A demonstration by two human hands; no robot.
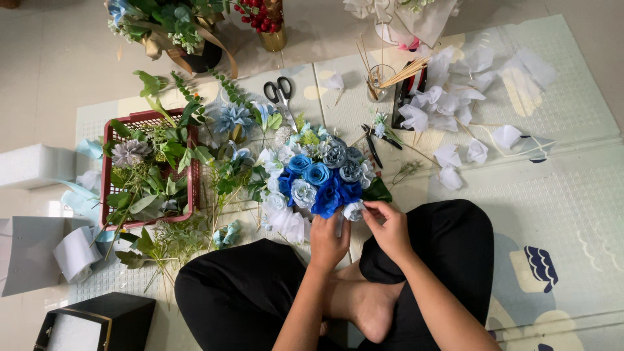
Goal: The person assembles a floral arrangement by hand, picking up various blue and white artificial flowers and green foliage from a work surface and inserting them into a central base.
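Fingers of both hands grip the blue bouquet [322,179], flanked by red basket [149,170] and scissors [279,91].

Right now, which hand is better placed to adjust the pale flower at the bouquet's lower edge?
Probably the right hand: its fingertips already pinch the pale flower. The left hand grips under the bouquet, supporting it.
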